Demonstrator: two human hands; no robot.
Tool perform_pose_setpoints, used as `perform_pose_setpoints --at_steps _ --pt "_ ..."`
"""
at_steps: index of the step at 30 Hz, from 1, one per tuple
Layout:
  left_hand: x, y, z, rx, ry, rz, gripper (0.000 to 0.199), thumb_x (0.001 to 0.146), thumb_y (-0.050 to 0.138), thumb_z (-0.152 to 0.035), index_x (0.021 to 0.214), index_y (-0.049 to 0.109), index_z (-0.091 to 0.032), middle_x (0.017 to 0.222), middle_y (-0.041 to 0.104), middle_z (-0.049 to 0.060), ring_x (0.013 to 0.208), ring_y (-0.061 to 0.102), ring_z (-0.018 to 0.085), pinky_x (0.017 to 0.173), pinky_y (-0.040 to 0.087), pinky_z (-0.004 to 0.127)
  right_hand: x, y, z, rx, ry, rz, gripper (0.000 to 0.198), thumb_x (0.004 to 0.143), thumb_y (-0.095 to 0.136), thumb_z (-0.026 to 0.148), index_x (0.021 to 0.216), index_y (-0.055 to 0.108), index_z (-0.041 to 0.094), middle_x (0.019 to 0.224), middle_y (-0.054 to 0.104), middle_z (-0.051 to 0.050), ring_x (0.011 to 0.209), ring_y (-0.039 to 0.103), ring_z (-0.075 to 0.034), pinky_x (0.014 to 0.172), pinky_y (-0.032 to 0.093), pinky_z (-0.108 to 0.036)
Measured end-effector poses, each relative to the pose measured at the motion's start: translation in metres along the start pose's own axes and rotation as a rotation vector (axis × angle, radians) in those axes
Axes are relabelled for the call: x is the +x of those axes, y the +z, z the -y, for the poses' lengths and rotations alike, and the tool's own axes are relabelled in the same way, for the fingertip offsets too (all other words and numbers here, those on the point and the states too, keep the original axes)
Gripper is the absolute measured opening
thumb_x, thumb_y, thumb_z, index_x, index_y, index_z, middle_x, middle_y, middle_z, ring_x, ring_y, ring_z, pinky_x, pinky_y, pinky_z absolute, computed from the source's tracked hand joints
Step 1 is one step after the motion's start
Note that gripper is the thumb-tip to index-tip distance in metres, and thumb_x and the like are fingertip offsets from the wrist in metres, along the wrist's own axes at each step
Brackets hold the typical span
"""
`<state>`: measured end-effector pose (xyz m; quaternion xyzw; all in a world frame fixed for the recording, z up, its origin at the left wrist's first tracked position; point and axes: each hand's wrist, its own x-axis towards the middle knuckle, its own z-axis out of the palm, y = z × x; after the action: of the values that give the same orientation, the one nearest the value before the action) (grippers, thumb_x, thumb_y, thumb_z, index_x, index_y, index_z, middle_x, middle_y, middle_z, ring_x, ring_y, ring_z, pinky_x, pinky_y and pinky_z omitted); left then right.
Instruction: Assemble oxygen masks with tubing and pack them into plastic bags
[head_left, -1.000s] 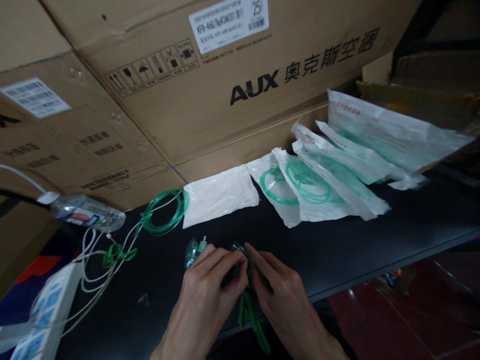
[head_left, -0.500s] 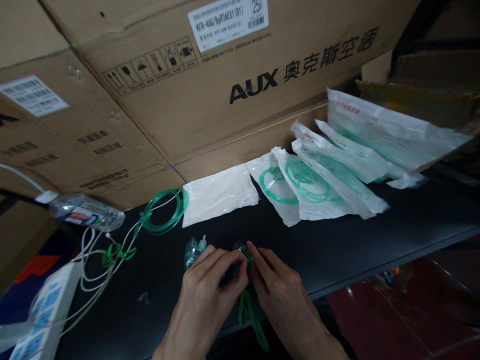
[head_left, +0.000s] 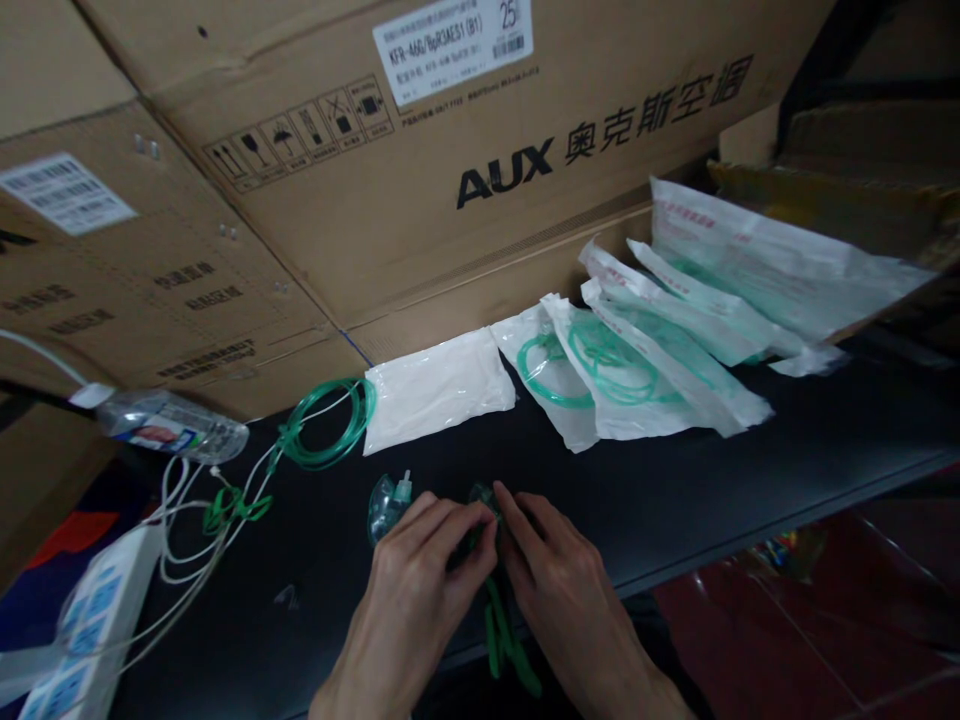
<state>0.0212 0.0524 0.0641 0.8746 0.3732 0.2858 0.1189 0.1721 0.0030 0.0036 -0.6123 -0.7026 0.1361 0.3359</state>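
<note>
My left hand (head_left: 427, 580) and my right hand (head_left: 566, 575) meet at the table's front edge, fingertips closed on a green elastic strap (head_left: 504, 640) whose loops hang below them. A small clear greenish plastic piece (head_left: 482, 493), perhaps an edge of a mask, shows just beyond my fingertips; the fingers hide most of it. Left of my left hand, a clear green-tinted face mask (head_left: 385, 512) with a pale connector lies on the black tabletop (head_left: 300, 540). Whether the two clear parts are separate I cannot tell.
Behind lie coiled green tubing (head_left: 328, 425), a white packet (head_left: 439, 390) and several pouches (head_left: 637, 370) of green tubing. At left are a plastic bottle (head_left: 176, 425), white cables, another green strap (head_left: 234, 508) and a power strip (head_left: 94, 635). Large cardboard boxes (head_left: 375, 230) stand along the back.
The hanging strap loops have shifted slightly right and spread apart a little. My hands stay nearly in place, still pinching the strap.
</note>
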Motion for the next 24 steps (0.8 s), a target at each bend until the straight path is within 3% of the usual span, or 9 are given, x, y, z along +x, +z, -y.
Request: perform_pose_setpoints --at_steps 4,8,12,15,18,21,24 --pt "-0.005 0.005 0.004 -0.099 -0.12 -0.004 0.013 0.094 0.068 -0.013 0.101 0.074 -0.022 0.087 0.075 0.0 0.069 0.065 0.015 0.066 0.056 0.025 0.001 0.006 -0.003 0.198 0.051 -0.057 0.044 0.096 0.051 0.007 0.138 0.063 0.007 0.11 0.075 -0.019 0.092 0.078 -0.03 0.079 0.068 -0.046" --pt "-0.008 0.012 0.009 -0.257 -0.327 0.042 0.031 0.093 0.073 -0.018 0.121 0.073 -0.029 0.1 0.079 -0.001 0.082 0.071 0.016 0.076 0.059 0.026 0.001 0.012 -0.004 0.383 0.086 -0.108 0.043 0.096 0.05 0.009 0.135 0.066 0.013 0.113 0.074 -0.017 0.094 0.078 -0.027 0.08 0.068 -0.04" --pt "-0.005 0.017 0.015 -0.362 -0.415 0.096 0.021 0.092 0.074 -0.022 0.111 0.079 -0.029 0.101 0.081 0.001 0.089 0.072 0.019 0.078 0.058 0.028 0.002 0.006 -0.001 0.438 0.077 -0.117 0.037 0.096 0.051 0.013 0.127 0.072 0.013 0.113 0.074 -0.016 0.098 0.077 -0.025 0.086 0.066 -0.036" --pt "-0.004 0.015 0.021 -0.367 -0.406 0.052 0.013 0.09 0.076 -0.022 0.101 0.081 -0.027 0.092 0.08 0.001 0.078 0.069 0.017 0.07 0.056 0.026 0.002 -0.003 -0.001 0.6 0.155 -0.072 0.031 0.1 0.053 0.02 0.122 0.075 0.02 0.116 0.076 -0.012 0.104 0.076 -0.022 0.09 0.064 -0.032" --pt "-0.004 0.012 0.024 -0.371 -0.356 0.033 0.009 0.087 0.078 -0.02 0.093 0.081 -0.027 0.084 0.077 -0.001 0.071 0.065 0.015 0.065 0.053 0.024 0.0 -0.005 -0.005 0.786 0.267 -0.08 0.027 0.101 0.056 0.028 0.111 0.08 0.022 0.119 0.076 -0.012 0.099 0.077 -0.022 0.078 0.067 -0.028" --pt "-0.005 0.011 0.025 -0.408 -0.312 0.038 0.006 0.088 0.078 -0.021 0.09 0.08 -0.026 0.081 0.077 0.0 0.073 0.068 0.016 0.064 0.054 0.024 -0.002 -0.002 -0.008 0.883 0.323 -0.098 0.021 0.097 0.064 0.032 0.1 0.083 0.023 0.12 0.075 -0.012 0.095 0.078 -0.022 0.069 0.066 -0.025" --pt "-0.005 0.011 0.026 -0.438 -0.283 0.042 0.005 0.089 0.076 -0.022 0.089 0.081 -0.024 0.08 0.077 0.002 0.074 0.071 0.018 0.065 0.056 0.025 -0.001 0.001 -0.01 0.937 0.346 -0.081 0.018 0.094 0.07 0.036 0.096 0.082 0.023 0.12 0.074 -0.011 0.098 0.078 -0.023 0.071 0.067 -0.025"
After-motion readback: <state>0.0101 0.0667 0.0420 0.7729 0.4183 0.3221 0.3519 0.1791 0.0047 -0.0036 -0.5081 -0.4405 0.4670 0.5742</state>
